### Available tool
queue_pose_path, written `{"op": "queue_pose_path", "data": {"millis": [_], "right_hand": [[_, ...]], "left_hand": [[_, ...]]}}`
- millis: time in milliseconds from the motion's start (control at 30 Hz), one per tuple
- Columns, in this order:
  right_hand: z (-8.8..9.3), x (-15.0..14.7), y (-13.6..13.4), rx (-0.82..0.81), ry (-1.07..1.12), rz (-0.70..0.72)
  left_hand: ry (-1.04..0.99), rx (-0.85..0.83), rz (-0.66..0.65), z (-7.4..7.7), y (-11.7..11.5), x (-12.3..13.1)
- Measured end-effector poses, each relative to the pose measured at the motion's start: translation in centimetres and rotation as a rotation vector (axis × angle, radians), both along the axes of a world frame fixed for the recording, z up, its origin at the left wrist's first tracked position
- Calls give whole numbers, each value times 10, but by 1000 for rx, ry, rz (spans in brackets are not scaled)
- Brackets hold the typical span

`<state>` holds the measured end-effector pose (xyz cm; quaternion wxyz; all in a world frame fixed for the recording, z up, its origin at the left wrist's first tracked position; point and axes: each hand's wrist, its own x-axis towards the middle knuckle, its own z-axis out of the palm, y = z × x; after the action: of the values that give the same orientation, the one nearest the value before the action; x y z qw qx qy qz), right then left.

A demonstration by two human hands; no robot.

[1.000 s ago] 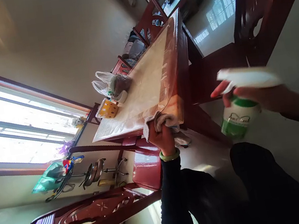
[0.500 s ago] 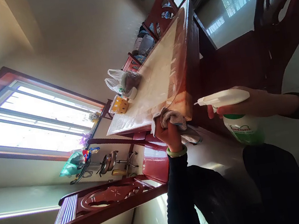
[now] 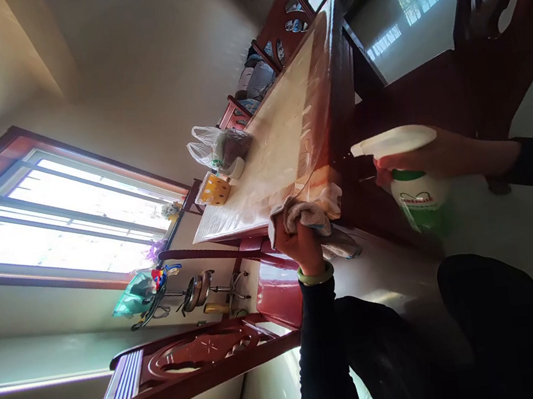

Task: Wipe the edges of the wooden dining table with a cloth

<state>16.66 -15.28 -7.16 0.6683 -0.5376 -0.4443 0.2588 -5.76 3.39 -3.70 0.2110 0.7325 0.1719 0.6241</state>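
My left hand (image 3: 301, 246), with a green bangle at its wrist, is closed on a bunched greyish cloth (image 3: 312, 214). The cloth lies at the near corner of the dining table (image 3: 280, 130), and part of it hangs below the hand. Off to the right, my right hand (image 3: 446, 151) is wrapped round the neck of a spray bottle (image 3: 421, 198). That bottle has a white trigger head, a green collar and green liquid inside. Its nozzle points left, past the table's near edge. A clear sheet covers the tabletop.
On the table's far left stand a yellow tissue box (image 3: 214, 189) and a clear plastic bag (image 3: 225, 145). A dark red wooden chair (image 3: 205, 357) is at the lower left, another chair (image 3: 483, 37) at the right. A barred window (image 3: 56, 212) fills the left wall.
My right hand has raised the spray bottle a little, and its nozzle has moved up from the table corner. My left hand stays with the cloth at about the same spot.
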Motion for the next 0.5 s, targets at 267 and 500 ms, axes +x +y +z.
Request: {"op": "queue_pose_path", "data": {"millis": [267,500], "right_hand": [[1,9,6,33,9,96],[5,40,-26,62,-103,3]], "left_hand": [[-37,29,-12,1,0,0],[-49,37,-5,1,-2,0]]}}
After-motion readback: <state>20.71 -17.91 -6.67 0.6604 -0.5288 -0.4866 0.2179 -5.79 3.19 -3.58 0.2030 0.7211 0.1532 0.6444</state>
